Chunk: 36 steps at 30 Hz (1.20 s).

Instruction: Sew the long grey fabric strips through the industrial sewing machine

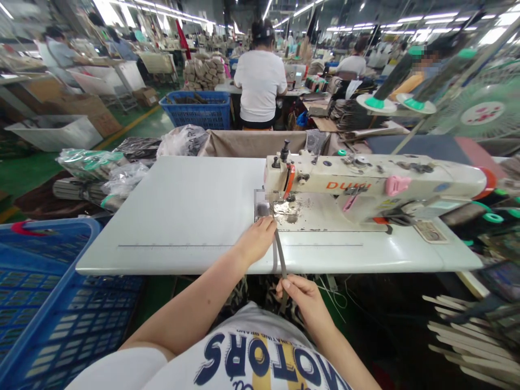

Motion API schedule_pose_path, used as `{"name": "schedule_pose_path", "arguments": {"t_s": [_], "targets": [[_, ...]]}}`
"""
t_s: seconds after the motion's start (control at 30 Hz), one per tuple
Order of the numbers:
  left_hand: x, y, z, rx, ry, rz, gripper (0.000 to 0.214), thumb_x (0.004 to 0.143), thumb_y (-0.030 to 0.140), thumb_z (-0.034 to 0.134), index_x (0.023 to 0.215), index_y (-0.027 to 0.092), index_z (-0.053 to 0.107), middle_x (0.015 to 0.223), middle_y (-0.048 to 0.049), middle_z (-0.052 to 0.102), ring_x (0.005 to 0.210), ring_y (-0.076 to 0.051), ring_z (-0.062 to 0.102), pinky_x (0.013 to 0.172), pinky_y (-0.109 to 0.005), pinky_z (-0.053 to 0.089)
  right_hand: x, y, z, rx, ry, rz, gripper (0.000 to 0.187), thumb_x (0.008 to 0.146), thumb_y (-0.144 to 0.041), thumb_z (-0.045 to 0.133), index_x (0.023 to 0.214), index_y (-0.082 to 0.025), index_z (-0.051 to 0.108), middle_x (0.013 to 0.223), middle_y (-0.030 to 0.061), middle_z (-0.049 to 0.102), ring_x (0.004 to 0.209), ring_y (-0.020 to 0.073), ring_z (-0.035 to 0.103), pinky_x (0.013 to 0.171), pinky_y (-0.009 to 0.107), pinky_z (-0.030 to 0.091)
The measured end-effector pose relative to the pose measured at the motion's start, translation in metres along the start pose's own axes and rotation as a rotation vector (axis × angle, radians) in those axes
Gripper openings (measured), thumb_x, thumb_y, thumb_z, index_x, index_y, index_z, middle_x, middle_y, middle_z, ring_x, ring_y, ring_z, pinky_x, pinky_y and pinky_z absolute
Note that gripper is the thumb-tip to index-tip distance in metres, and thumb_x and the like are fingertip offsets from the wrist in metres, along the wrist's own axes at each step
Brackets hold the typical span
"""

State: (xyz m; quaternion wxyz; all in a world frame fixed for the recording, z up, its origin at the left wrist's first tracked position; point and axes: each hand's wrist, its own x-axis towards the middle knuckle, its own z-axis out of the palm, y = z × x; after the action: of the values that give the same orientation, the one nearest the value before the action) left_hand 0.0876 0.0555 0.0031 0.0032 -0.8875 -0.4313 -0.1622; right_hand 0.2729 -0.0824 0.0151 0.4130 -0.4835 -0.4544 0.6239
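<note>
The left hand (260, 234) hides the strap's (280, 252) far end by the needle, its fingertips too small to tell gripping from pressing, and the near basket (81, 254) is cut off at left. One strap crosses the counter's (174, 216) front edge into the right hand (293, 288), pinched there; one machine (317, 169), two cones (396, 77) and two blue baskets show.

A person (261, 81) in white sits ahead, near a blue crate (199, 116). A pale green fan (483, 112) stands at far right.
</note>
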Motion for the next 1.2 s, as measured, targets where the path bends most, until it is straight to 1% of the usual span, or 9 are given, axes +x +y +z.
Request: {"name": "schedule_pose_path", "arguments": {"t_s": [0.17,0.37,0.53,0.63,0.73,0.8,0.93,1.1,1.2], "targets": [[0.002,-0.001,0.004,-0.011,0.035,-0.009,0.034,0.101,0.015,0.044,0.134,0.012,0.051,0.138,-0.0177,0.059,0.140,-0.030,0.052,0.123,-0.050,0.039,0.002,0.005,-0.002,-0.010,-0.004,-0.009,0.034,0.090,-0.052,0.077,0.077,-0.020,0.082,0.069,0.0019,0.072,0.068,0.0182,0.062,0.070,0.031,0.046],[0.004,-0.002,0.005,-0.001,0.053,-0.009,0.034,0.099,0.015,0.046,0.133,0.011,0.052,0.138,-0.0181,0.059,0.138,-0.030,0.055,0.123,-0.048,0.041,0.008,0.013,-0.005,0.002,-0.041,-0.006,0.040,0.084,-0.058,0.080,0.074,-0.020,0.081,0.066,0.0024,0.072,0.065,0.0179,0.062,0.066,0.030,0.046],[0.002,0.000,0.001,0.040,0.049,0.014,0.030,0.101,0.013,0.045,0.128,0.012,0.056,0.132,-0.0155,0.064,0.133,-0.028,0.058,0.121,-0.046,0.043,0.008,0.015,-0.006,0.008,-0.056,-0.011,0.037,0.086,-0.056,0.079,0.078,-0.020,0.081,0.070,0.0029,0.073,0.067,0.0188,0.063,0.068,0.031,0.048],[0.000,0.002,-0.002,0.043,0.052,0.016,0.026,0.101,0.014,0.047,0.125,0.012,0.058,0.129,-0.0153,0.064,0.129,-0.027,0.060,0.119,-0.042,0.046,0.010,0.016,-0.006,-0.001,-0.069,-0.021,0.041,0.083,-0.060,0.079,0.074,-0.020,0.078,0.067,0.0027,0.071,0.065,0.0194,0.061,0.066,0.031,0.047],[0.000,0.002,-0.004,0.046,0.051,0.017,0.024,0.101,0.014,0.047,0.122,0.014,0.059,0.127,-0.0139,0.064,0.128,-0.027,0.060,0.119,-0.043,0.046,0.014,0.014,-0.005,-0.024,-0.067,-0.047,0.043,0.078,-0.061,0.083,0.067,-0.021,0.074,0.066,0.0013,0.067,0.066,0.0189,0.057,0.066,0.031,0.045],[0.000,0.002,-0.004,0.038,0.041,0.018,0.022,0.102,0.014,0.047,0.121,0.015,0.059,0.126,-0.0135,0.064,0.128,-0.027,0.060,0.118,-0.043,0.046,0.014,0.010,-0.003,-0.040,-0.056,-0.067,0.042,0.075,-0.058,0.086,0.064,-0.021,0.072,0.069,0.0005,0.064,0.069,0.0190,0.056,0.068,0.031,0.045],[0.000,0.000,-0.001,0.003,0.024,-0.011,0.021,0.101,0.015,0.049,0.120,0.015,0.059,0.129,-0.0141,0.063,0.128,-0.027,0.060,0.116,-0.043,0.049,0.011,0.002,0.000,-0.038,-0.026,-0.056,0.034,0.081,-0.053,0.084,0.073,-0.021,0.075,0.074,0.0002,0.066,0.072,0.0187,0.057,0.069,0.030,0.045],[-0.002,-0.001,0.001,0.001,0.023,0.007,0.023,0.102,0.015,0.048,0.123,0.014,0.058,0.131,-0.0144,0.062,0.132,-0.027,0.058,0.117,-0.043,0.047,0.007,0.003,0.003,0.011,-0.016,0.010,0.036,0.086,-0.056,0.079,0.097,-0.022,0.078,0.081,0.0037,0.078,0.072,0.0204,0.064,0.070,0.032,0.050],[-0.002,-0.001,0.001,0.004,0.024,0.006,0.022,0.103,0.016,0.047,0.122,0.013,0.058,0.130,-0.0150,0.062,0.132,-0.028,0.058,0.117,-0.044,0.047,0.006,0.002,0.003,0.023,-0.004,0.021,0.036,0.086,-0.057,0.079,0.095,-0.022,0.079,0.078,0.0033,0.078,0.071,0.0198,0.065,0.070,0.031,0.050]]}}
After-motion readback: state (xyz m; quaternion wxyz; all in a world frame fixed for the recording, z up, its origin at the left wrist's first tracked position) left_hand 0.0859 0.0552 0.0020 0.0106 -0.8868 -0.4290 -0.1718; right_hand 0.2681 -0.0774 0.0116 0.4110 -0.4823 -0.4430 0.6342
